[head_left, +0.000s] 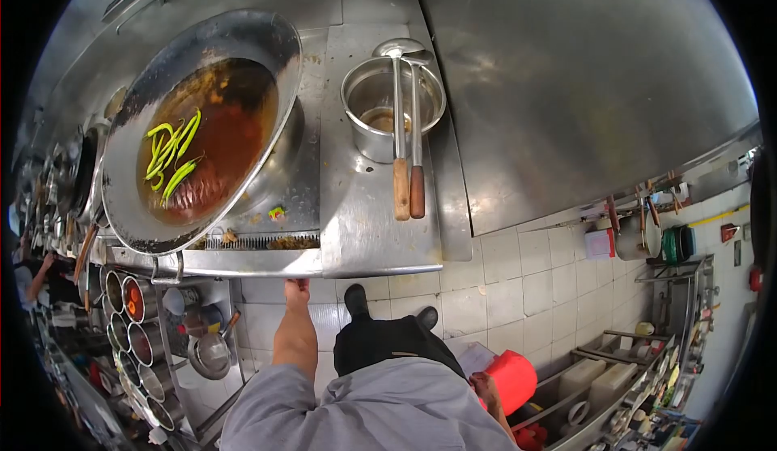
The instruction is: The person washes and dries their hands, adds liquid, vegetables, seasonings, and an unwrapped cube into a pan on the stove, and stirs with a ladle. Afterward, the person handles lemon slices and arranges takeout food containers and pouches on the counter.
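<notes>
My left hand (pixel 298 289) reaches to the stove's front edge (pixel 372 271); its fingers look curled, and the edge hides what they hold. Low at my right side, my right hand (pixel 485 388) is closed at the side of a red container (pixel 511 380). Above and left of my left hand, a large tilted wok (pixel 279 127) holds reddish-brown liquid (pixel 235 139), with several green peppers (pixel 182 139) in it. A metal pot (pixel 372 139) stands on the steel counter (pixel 364 216), with two wooden-handled ladles (pixel 396 119) resting across it.
At the lower left is a rack with several round metal containers (pixel 129 297) and a strainer (pixel 212 355). Metal shelving (pixel 558 410) with pale bins stands at the lower right. More pans (pixel 635 240) hang at the right. A distant person's arm (pixel 36 281) shows at the far left.
</notes>
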Available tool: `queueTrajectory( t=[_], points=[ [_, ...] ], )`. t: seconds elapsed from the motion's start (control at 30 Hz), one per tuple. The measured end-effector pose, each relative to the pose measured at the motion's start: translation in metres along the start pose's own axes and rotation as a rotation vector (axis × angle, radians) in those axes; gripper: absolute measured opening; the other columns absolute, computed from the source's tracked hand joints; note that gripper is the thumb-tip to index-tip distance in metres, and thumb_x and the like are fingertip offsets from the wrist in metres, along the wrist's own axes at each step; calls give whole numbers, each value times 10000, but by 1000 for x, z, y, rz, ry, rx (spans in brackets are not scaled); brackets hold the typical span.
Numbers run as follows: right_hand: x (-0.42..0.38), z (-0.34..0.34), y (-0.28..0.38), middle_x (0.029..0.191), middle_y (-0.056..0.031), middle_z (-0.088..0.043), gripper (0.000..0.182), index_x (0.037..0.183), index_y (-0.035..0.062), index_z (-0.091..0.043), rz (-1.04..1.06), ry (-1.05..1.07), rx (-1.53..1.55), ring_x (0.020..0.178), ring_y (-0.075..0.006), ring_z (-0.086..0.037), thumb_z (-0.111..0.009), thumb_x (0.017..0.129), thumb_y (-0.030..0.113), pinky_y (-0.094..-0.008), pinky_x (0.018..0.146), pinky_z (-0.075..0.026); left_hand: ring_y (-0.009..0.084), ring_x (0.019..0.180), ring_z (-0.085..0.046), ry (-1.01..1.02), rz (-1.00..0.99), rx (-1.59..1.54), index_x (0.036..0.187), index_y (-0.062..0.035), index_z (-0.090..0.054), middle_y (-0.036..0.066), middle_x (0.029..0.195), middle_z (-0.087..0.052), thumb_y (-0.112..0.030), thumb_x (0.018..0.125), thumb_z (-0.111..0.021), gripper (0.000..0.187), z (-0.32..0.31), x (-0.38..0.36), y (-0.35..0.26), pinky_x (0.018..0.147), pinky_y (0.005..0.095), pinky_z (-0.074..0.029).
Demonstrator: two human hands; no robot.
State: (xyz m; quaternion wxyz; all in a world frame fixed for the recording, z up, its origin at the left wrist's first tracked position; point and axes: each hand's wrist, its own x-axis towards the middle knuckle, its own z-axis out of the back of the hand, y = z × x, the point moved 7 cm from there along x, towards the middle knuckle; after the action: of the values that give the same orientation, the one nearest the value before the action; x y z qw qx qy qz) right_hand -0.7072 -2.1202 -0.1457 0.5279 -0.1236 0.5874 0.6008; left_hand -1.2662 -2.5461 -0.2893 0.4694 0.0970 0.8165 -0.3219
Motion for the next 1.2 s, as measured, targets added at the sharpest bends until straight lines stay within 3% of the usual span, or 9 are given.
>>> queueTrajectory(
  t=[0.1, 0.23, 0.27, 0.4, 0.47, 0.67, 0.97, 1.03, 1.2],
  points=[
    [-3, -5, 12, 702, -42, -606, 248, 1001, -24, -601, 84, -68, -58, 589, -133, -573, -641, 855, 173, -273, 476, -452, 164, 778, -595, 17, 9, 21, 1004, -128, -585, 20, 874, -620, -293, 946, -511, 189, 1, -6, -1, 763, 336, -538],
    [19, -17, 3, 663, -59, -588, 339, 986, -47, -595, 356, 80, -460, 599, -152, -558, -622, 823, 249, -311, 559, -464, 176, 739, -545, 167, 122, 138, 1026, -102, -586, 48, 895, -568, -590, 860, -481, 526, 8, 15, 3, 684, 353, -521],
    [3, -14, 15, 655, -67, -594, 358, 1035, -40, -596, -50, -41, -169, 585, -151, -561, -617, 817, 243, -313, 538, -463, 183, 741, -536, 93, 53, 280, 1006, -129, -577, 53, 862, -551, -620, 847, -467, 527, 17, 25, 0, 703, 366, -512],
    [7, -28, 16, 759, -125, -669, 396, 1098, -15, -612, -65, -148, -152, 679, -204, -636, -642, 822, 267, -343, 614, -499, 211, 699, -524, -64, 237, 525, 848, -140, -572, 41, 778, -530, -415, 873, -471, 294, 31, 22, -1, 699, 387, -494],
    [10, -39, 7, 804, -143, -676, 408, 1095, -16, -617, -60, -156, -145, 737, -226, -645, -628, 837, 300, -352, 661, -500, 166, 624, -484, 380, 343, 780, 898, -150, -603, 12, 698, -501, -393, 842, -582, 250, 22, 7, 7, 598, 333, -457],
    [8, -43, 0, 978, -181, -671, 563, 1110, -15, -619, -64, -191, -68, 944, -271, -631, -468, 909, 488, -370, 809, -477, 185, 647, -570, 460, 89, 1576, 774, -57, -598, 51, 727, -591, -147, 793, -652, 107, -7, -71, 31, 611, 373, -510],
    [25, 8, 22, 1180, -162, -599, 717, 1258, -25, -521, -152, 115, 279, 1079, -265, -570, -503, 877, 582, -379, 952, -424, 177, 736, -609, 540, 214, 1840, 989, -70, -612, 68, 861, -628, -331, 819, -648, 314, -3, -178, 153, 594, 364, -511],
    [43, 20, 11, 1317, -162, -500, 835, 1362, 7, -410, -69, 158, 76, 1199, -268, -485, -483, 842, 657, -412, 1031, -347, 154, 734, -595, 943, 338, 2169, 1034, -113, -612, 48, 902, -621, -507, 855, -559, 435, 5, -234, 200, 589, 362, -496],
    [-2, 59, 10, 1355, -108, -489, 821, 1369, 87, -441, -163, 404, 205, 1217, -252, -475, -454, 827, 704, -393, 1041, -344, 155, 672, -566, 1079, 322, 2099, 1053, -124, -612, 28, 861, -619, -615, 850, -494, 544, -15, -341, 254, 549, 349, -475]
  ],
)
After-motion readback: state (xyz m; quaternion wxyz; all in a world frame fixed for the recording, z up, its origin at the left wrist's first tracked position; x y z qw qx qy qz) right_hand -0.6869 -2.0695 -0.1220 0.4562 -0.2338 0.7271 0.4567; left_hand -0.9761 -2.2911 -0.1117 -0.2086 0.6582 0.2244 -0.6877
